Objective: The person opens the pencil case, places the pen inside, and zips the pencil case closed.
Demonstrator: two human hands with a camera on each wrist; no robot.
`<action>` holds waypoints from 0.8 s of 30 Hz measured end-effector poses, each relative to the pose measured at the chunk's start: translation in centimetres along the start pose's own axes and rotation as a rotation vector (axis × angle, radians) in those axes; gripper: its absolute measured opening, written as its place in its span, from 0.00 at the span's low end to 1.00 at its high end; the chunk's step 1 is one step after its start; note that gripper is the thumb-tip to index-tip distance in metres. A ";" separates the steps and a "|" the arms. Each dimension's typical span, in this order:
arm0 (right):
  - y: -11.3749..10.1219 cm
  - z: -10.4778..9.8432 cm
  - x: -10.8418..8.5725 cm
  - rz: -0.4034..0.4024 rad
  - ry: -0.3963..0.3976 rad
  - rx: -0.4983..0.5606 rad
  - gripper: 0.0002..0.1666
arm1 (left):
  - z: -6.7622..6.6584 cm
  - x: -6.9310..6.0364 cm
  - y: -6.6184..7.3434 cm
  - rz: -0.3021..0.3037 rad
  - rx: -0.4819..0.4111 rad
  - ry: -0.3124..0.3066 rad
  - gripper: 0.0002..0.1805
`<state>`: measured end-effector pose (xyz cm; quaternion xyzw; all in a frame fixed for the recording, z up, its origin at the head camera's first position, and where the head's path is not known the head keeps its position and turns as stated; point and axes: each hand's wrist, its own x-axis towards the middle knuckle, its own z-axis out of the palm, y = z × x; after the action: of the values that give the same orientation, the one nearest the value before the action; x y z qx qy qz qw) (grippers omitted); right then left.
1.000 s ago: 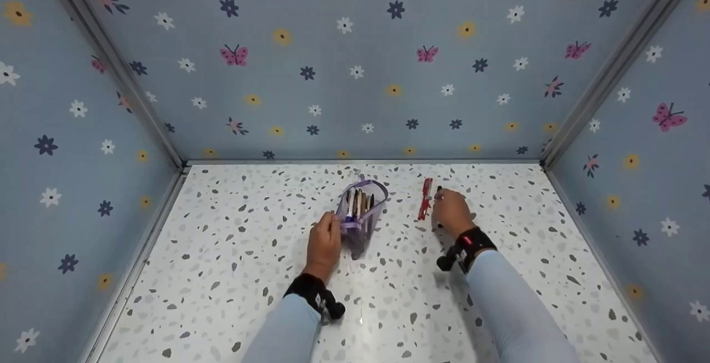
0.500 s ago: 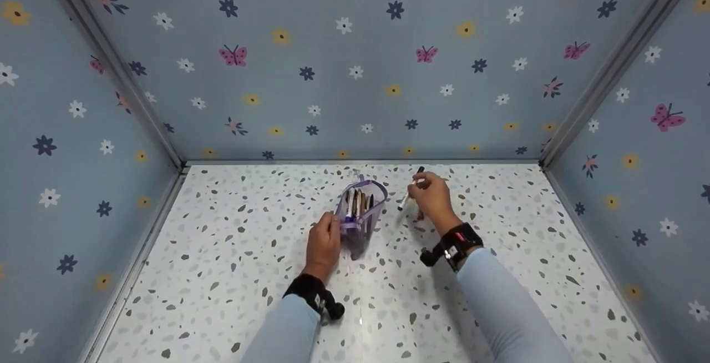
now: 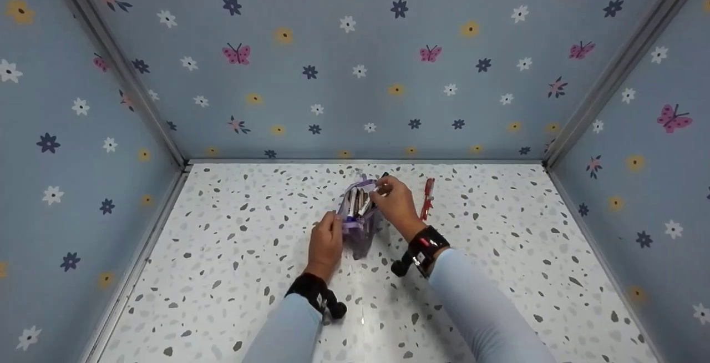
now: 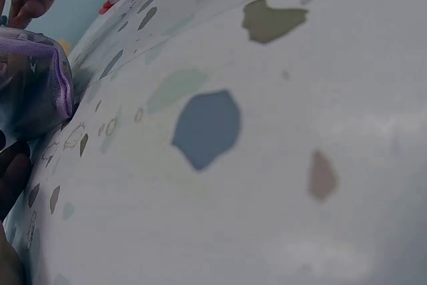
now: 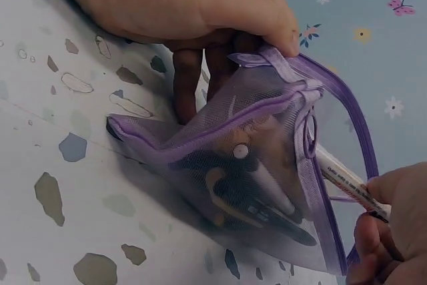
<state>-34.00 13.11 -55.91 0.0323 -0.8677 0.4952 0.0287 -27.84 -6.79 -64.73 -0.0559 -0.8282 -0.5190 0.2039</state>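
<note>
A purple-edged mesh pencil pouch point(image 3: 360, 242) stands on the speckled surface with its mouth up, several pens and markers inside. My left hand point(image 3: 324, 245) grips the near-left rim, thumb on top; the right wrist view shows its other fingers behind the mesh. Between thumb and fingers, my right hand point(image 3: 397, 202) pinches a white marker point(image 5: 348, 181) with a black end. The marker slants down, its lower end in the pouch's mouth. Through the mesh in the right wrist view, several dark and pale pens show, partly blurred.
A red pen point(image 3: 427, 199) lies on the white speckled tabletop point(image 3: 233, 274), right of my right hand. Blue flower-patterned panels point(image 3: 355, 91) rise at the back and both sides.
My right hand has picked the marker up from the tabletop and carried it left to the pouch's mouth, uncovering the red pen. My left hand has kept its hold on the rim.
</note>
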 end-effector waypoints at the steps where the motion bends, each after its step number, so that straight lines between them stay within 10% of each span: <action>1: -0.1 0.1 -0.1 0.004 -0.018 -0.012 0.14 | 0.0 0.0 0.0 0.000 0.004 0.001 0.14; 10: -0.3 0.3 -0.6 -0.038 -0.244 -0.171 0.12 | 0.1 0.0 -0.3 0.009 -0.003 0.005 0.15; 24: -0.3 -1.9 -0.9 -0.166 -0.208 -0.079 0.12 | 0.0 -0.2 -0.2 0.032 0.006 0.072 0.14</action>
<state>-33.01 14.60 -54.73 0.1539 -0.8791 0.4507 -0.0194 -27.72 -6.87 -64.96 -0.0499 -0.8210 -0.5147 0.2420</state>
